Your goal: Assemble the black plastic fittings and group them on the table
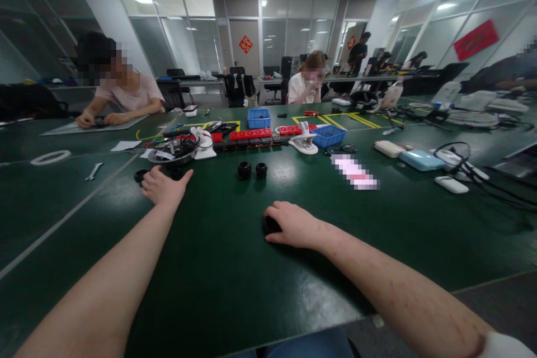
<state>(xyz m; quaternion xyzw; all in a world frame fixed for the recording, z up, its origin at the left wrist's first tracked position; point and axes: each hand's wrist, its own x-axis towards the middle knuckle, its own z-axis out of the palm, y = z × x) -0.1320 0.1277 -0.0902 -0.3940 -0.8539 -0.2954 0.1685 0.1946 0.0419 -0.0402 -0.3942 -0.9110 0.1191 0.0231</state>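
Note:
My right hand [293,225] is wrapped round a black rounded piece [273,225] resting on the green table, its far side hidden by my fingers. Farther left, my left hand [165,187] reaches out with thumb and fingers apart. Just beyond its fingers lie a black round piece [140,177] and a second dark piece [175,173], both partly covered; whether I touch them is hard to see. Between my hands, farther back, two short black cylindrical pieces, a left one [244,170] and a right one [261,170], stand side by side.
Behind my left hand is a metal bowl [157,157] of black parts. White clamps, red strips [250,133] and blue bins [259,118] line the back. A wrench [94,171] and tape ring [51,158] lie left; cables and a blue case [422,160] right. Other people sit beyond.

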